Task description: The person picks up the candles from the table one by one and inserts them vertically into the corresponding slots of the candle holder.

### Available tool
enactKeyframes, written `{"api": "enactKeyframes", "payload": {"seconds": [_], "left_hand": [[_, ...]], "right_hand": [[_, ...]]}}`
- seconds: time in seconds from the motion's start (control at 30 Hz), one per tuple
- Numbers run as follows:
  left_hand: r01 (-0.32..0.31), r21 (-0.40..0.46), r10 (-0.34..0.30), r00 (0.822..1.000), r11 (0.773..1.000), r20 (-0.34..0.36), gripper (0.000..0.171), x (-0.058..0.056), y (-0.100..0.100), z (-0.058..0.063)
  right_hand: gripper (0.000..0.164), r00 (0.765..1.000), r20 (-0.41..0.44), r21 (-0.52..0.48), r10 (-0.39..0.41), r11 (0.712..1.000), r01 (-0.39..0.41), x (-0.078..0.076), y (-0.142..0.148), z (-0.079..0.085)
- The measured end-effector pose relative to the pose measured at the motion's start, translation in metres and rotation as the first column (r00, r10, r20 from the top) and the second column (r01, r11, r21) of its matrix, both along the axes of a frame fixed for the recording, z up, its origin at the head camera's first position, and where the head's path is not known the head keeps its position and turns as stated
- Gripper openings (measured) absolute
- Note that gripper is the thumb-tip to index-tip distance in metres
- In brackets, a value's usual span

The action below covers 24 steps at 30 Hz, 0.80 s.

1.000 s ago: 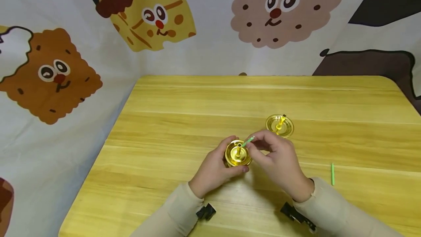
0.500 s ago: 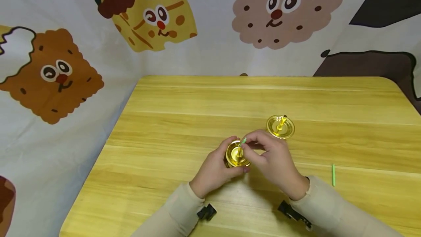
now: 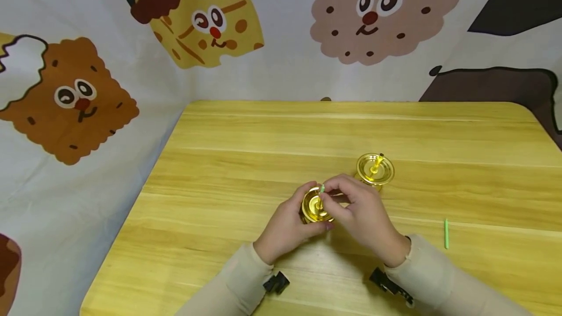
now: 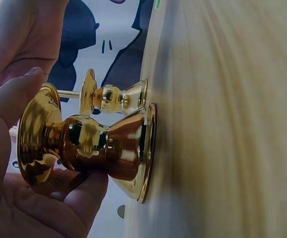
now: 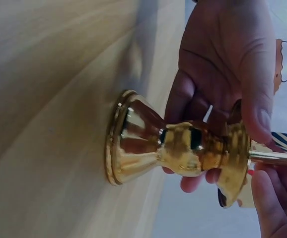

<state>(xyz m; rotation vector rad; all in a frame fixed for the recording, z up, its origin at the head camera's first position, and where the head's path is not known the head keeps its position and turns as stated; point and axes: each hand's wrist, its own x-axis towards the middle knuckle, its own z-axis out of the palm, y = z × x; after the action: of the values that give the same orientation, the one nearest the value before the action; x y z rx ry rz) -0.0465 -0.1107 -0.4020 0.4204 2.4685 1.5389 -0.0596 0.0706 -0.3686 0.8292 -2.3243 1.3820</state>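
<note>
Green candle [image 3: 322,188] pinched at the top of the upright gold candlestick [image 3: 311,207].
Your right hand [image 3: 362,216] grips the candle between thumb and fingers, probably to keep it aligned with the narrow tube [image 5: 272,157]; whether its end sits inside is hidden. Your left hand [image 3: 287,223] is curled round the dish [image 4: 36,141], likely to steady the candlestick on the table [image 3: 219,169]. A second candlestick [image 3: 373,173] stands just beyond your right hand; a spare candle [image 3: 446,234] lies well apart, to the right.
</note>
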Motion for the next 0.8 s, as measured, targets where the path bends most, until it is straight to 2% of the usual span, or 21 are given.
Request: {"api": "enactKeyframes", "payload": {"seconds": [0.43,0.8], "left_hand": [[-0.009,0.006,0.009,1.0,1.0,-0.006,0.089,0.0003,-0.0005,-0.0011],[0.029,0.034,-0.029,0.999,0.999,-0.015,0.09,-0.0006,-0.0023,-0.0048]], "right_hand": [[0.019,1.0,0.011,0.113,-0.012,0.994,0.011,-0.0011,-0.0004,0.0087],[0.013,0.998,0.059,0.102,-0.002,0.995,-0.004,-0.0002,0.0031,0.0077]]}}
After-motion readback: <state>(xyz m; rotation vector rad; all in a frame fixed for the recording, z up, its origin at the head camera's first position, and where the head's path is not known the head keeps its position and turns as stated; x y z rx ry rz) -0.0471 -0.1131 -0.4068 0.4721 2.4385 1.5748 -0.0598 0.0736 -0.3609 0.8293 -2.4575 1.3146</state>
